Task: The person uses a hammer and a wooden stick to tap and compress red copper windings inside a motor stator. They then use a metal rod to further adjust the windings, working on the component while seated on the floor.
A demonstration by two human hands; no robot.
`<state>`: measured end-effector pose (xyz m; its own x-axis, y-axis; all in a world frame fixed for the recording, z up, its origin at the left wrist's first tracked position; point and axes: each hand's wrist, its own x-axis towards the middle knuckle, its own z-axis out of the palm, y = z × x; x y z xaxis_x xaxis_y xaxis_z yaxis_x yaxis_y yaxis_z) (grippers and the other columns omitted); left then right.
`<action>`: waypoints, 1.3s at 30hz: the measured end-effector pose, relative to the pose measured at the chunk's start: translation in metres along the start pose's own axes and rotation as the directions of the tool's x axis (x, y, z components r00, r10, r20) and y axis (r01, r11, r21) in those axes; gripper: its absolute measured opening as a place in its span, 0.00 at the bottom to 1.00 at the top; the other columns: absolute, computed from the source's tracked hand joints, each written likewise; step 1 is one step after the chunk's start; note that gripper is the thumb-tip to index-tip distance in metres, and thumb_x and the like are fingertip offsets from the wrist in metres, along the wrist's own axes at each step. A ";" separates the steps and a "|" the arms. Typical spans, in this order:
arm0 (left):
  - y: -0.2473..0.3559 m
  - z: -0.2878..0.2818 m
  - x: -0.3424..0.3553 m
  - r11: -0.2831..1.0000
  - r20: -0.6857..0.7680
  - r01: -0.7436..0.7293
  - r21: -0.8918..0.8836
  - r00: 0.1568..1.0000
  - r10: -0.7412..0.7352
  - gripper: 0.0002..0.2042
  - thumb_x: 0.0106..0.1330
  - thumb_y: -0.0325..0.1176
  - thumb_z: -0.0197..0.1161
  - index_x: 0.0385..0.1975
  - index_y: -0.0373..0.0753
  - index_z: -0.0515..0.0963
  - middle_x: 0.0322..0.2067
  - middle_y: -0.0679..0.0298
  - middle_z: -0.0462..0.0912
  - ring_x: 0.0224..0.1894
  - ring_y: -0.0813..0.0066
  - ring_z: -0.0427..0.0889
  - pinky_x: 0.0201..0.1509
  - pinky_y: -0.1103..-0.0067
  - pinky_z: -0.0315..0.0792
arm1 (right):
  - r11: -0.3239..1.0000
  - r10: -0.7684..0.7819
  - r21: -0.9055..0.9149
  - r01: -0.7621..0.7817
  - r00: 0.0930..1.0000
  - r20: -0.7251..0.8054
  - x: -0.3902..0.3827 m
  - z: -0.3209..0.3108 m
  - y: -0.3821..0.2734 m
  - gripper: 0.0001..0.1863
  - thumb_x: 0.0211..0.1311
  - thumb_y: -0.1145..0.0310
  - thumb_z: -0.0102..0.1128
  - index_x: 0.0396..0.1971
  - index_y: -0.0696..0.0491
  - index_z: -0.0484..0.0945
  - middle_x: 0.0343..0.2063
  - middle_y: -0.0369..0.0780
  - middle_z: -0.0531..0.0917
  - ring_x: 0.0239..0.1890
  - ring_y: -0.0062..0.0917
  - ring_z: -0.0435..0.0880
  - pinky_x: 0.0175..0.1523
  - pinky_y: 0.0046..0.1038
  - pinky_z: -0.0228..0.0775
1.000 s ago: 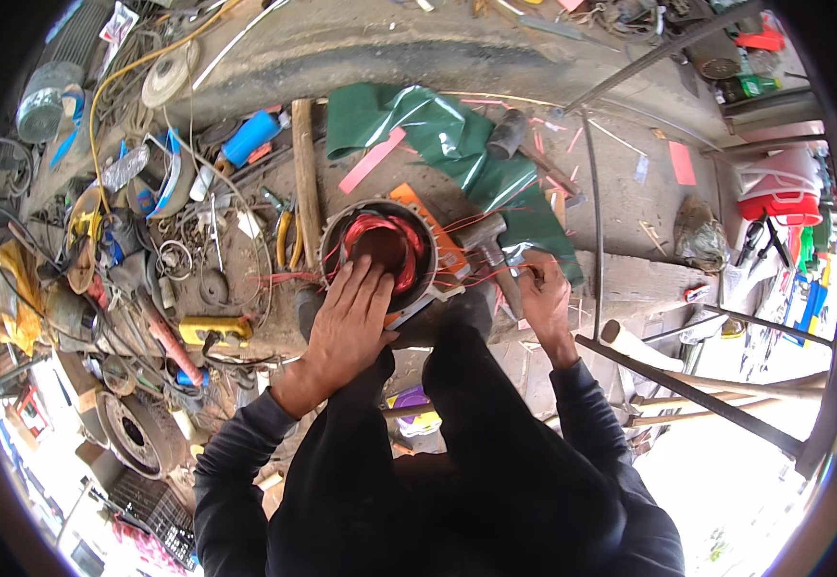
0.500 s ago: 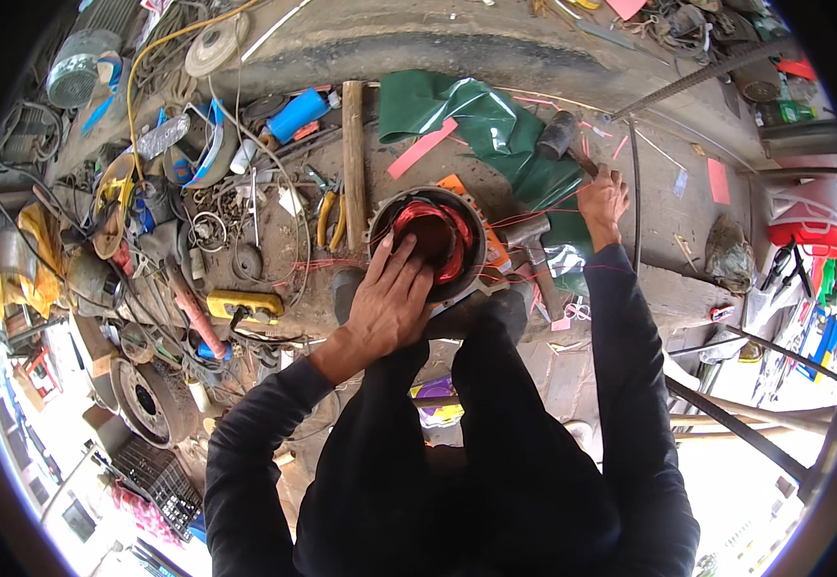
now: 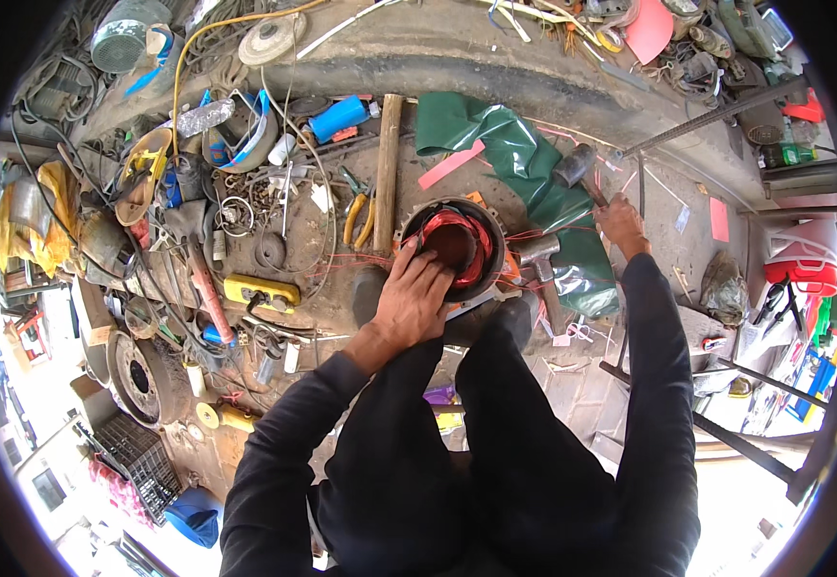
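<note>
Left hand (image 3: pixel 409 304): back up, fingers extended close together over the near left rim of the round motor housing (image 3: pixel 498 248), fingertips reaching inside toward the red coils (image 3: pixel 482 238). Thumb mostly hidden; cannot tell whether the hand grips the rim or only rests on it. Left forearm slants up and inward from lower left, elbow bent.

Housing position: on the ground just ahead of the knees (image 3: pixel 488 361), opening facing up; thin red wires (image 3: pixel 356 258) run out to its left.

Right hand (image 3: pixel 622 229): well apart from the housing, back up, fingers bent, at the handle end of the dark-headed mallet (image 3: pixel 574 165). Cannot tell whether the fingers are closed around the handle. Right forearm runs nearly straight forward, arm extended. Hammer (image 3: pixel 537 252) lies between housing and right hand, partly over the green sheet (image 3: pixel 526 178).
</note>
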<state>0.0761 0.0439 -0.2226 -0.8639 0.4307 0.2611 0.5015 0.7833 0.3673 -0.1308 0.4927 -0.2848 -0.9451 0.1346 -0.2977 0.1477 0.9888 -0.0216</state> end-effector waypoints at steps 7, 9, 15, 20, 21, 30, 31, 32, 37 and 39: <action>0.004 -0.001 0.004 0.998 -0.084 -0.025 -0.058 0.996 0.020 0.23 0.52 0.33 0.70 0.51 0.37 0.83 0.51 0.55 0.85 0.62 0.55 0.80 0.82 0.53 0.57 | 0.967 -0.214 0.108 0.231 0.966 -0.148 -0.004 -0.017 0.020 0.26 0.66 0.58 0.66 0.54 0.63 0.76 0.47 0.59 0.87 0.51 0.55 0.88 0.57 0.52 0.81; 0.006 -0.003 0.007 0.998 -0.087 -0.032 -0.048 0.996 0.028 0.25 0.51 0.34 0.74 0.52 0.38 0.82 0.50 0.58 0.86 0.60 0.57 0.81 0.81 0.52 0.58 | 0.981 -0.176 0.061 0.185 0.976 -0.126 -0.005 0.001 0.020 0.24 0.67 0.59 0.66 0.54 0.62 0.77 0.50 0.58 0.86 0.53 0.56 0.87 0.59 0.51 0.80; 0.006 -0.005 0.006 0.999 -0.041 -0.023 -0.049 0.999 0.022 0.27 0.50 0.34 0.73 0.54 0.40 0.83 0.50 0.60 0.87 0.60 0.59 0.82 0.82 0.52 0.56 | 0.997 -0.080 -0.012 0.080 0.989 -0.127 0.005 0.031 0.014 0.24 0.66 0.59 0.68 0.56 0.59 0.80 0.56 0.56 0.84 0.61 0.53 0.83 0.63 0.48 0.79; 0.006 -0.003 0.010 0.998 -0.085 -0.035 -0.049 0.996 0.031 0.26 0.49 0.33 0.72 0.52 0.41 0.84 0.50 0.61 0.88 0.59 0.60 0.83 0.82 0.53 0.56 | 0.994 -0.106 0.025 0.106 0.994 0.014 0.014 -0.014 0.009 0.26 0.64 0.52 0.64 0.53 0.57 0.85 0.52 0.58 0.87 0.56 0.54 0.87 0.62 0.50 0.80; 0.006 -0.003 0.010 0.996 -0.100 -0.046 -0.073 0.994 0.039 0.26 0.49 0.33 0.72 0.53 0.41 0.84 0.50 0.60 0.88 0.59 0.59 0.83 0.82 0.52 0.57 | 0.993 -0.102 0.051 0.102 0.995 0.003 0.019 -0.030 0.003 0.26 0.64 0.51 0.63 0.52 0.57 0.86 0.51 0.58 0.88 0.55 0.54 0.88 0.62 0.50 0.80; 0.006 0.003 -0.002 0.999 -0.182 -0.030 -0.025 0.983 0.025 0.24 0.50 0.33 0.74 0.51 0.40 0.85 0.50 0.59 0.87 0.60 0.58 0.81 0.81 0.52 0.60 | 0.667 0.214 0.722 0.185 0.880 -0.423 -0.195 -0.136 -0.055 0.13 0.68 0.62 0.67 0.40 0.57 0.81 0.25 0.44 0.84 0.26 0.29 0.82 0.34 0.36 0.75; 0.006 0.004 -0.003 0.999 -0.179 -0.028 -0.026 0.984 0.023 0.24 0.50 0.33 0.74 0.51 0.40 0.85 0.50 0.59 0.87 0.60 0.58 0.81 0.81 0.52 0.60 | 0.440 0.171 0.859 0.262 0.915 -0.367 -0.238 -0.132 -0.061 0.12 0.70 0.62 0.65 0.37 0.57 0.80 0.23 0.39 0.83 0.25 0.21 0.81 0.31 0.31 0.73; 0.007 0.004 -0.003 0.999 -0.178 -0.026 -0.030 0.984 0.020 0.24 0.50 0.34 0.74 0.51 0.40 0.86 0.50 0.59 0.87 0.60 0.58 0.81 0.81 0.52 0.60 | 0.354 0.039 0.926 0.132 0.987 -0.155 -0.274 -0.129 -0.063 0.11 0.70 0.63 0.66 0.36 0.56 0.81 0.23 0.36 0.82 0.25 0.18 0.80 0.29 0.27 0.70; 0.007 0.003 -0.004 0.999 -0.210 -0.032 0.030 0.977 0.038 0.25 0.50 0.37 0.77 0.51 0.40 0.85 0.50 0.61 0.87 0.60 0.59 0.81 0.80 0.52 0.61 | 0.638 -0.089 0.739 0.219 0.973 -0.211 -0.369 -0.051 -0.088 0.14 0.69 0.64 0.71 0.42 0.59 0.81 0.26 0.44 0.86 0.27 0.30 0.85 0.37 0.35 0.78; 0.006 0.004 -0.006 0.999 -0.212 -0.024 0.021 0.977 0.028 0.26 0.50 0.38 0.77 0.51 0.40 0.85 0.51 0.61 0.87 0.61 0.58 0.81 0.80 0.53 0.61 | 0.672 -0.181 0.669 0.317 0.947 -0.267 -0.393 -0.038 -0.082 0.20 0.69 0.63 0.71 0.53 0.59 0.79 0.35 0.47 0.86 0.37 0.32 0.85 0.46 0.36 0.78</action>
<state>0.0841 0.0479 -0.2252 -0.8198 0.3478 0.4550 0.5214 0.7820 0.3416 0.2175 0.3612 -0.1296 -0.9992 -0.0339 -0.0229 -0.0054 0.6639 -0.7478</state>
